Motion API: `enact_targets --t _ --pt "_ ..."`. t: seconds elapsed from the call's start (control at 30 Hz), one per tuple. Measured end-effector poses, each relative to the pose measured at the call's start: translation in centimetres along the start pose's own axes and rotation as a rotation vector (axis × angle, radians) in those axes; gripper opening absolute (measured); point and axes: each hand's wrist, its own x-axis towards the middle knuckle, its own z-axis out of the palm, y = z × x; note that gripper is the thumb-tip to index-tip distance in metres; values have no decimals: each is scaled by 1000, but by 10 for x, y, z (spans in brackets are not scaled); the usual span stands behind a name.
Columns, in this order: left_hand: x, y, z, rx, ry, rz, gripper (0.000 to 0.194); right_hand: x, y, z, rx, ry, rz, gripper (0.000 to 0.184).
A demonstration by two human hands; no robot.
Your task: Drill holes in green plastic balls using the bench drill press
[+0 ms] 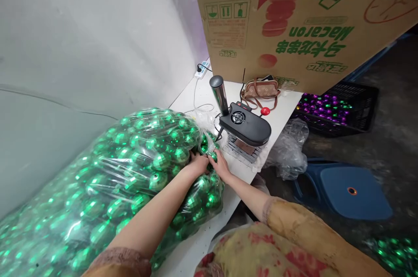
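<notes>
A big clear plastic bag (98,190) full of shiny green faceted balls lies across the white table (284,107). My left hand (197,164) rests on the bag's near end with its fingers curled into the plastic. Right beside it, my right hand (219,164) pinches a single green ball (214,155) at the bag's mouth. Both hands touch each other at the bag's opening, just in front of a black machine (245,125) with a round vent and an upright metal cylinder (219,93).
A brown purse (261,89) and a red ball (265,111) lie behind the machine. A large cardboard box (300,20) stands at the back. A black crate (336,109) of purple balls, crumpled plastic (287,148) and a blue stool (352,192) are on the floor to the right.
</notes>
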Motion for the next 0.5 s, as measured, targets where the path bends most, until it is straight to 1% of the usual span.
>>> enact_targets --t 0.1,0.2,0.27,0.37,0.43,0.5 --pt "3 8 3 25 -4 -9 48 -4 11 -6 20 40 25 45" --pt "1 8 3 14 11 8 44 -5 15 -16 29 77 23 47" --pt "-3 2 -3 -23 22 40 44 -3 15 -22 36 101 5 45" --pt "-14 -6 -16 -120 21 117 44 1 19 -30 53 125 6 40" --pt "-25 -2 -24 -222 -26 159 55 3 25 -32 66 129 45 38" --pt "-36 13 -24 -249 -76 152 65 4 33 -33 78 132 100 37"
